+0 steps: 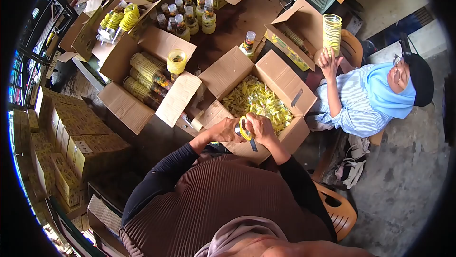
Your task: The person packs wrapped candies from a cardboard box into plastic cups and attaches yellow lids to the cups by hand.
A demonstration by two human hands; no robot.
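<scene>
My left hand is closed around a yellow-rimmed cup, mostly hidden by the fingers and tilted on its side. Its rim faces my right hand, whose curled fingers grip the rim's edge. Both hands are over the near side of an open cardboard box. Inside that box lies a heap of small yellow packets. Left of it, a second open carton holds stacks of yellow-rimmed cups lying down. One yellow cup stands upright by its flap.
Across the table, several filled cups stand in a group. More open cartons line the back left. Closed cartons are piled at left. At right, a co-worker holds a tall cup stack beside another open box.
</scene>
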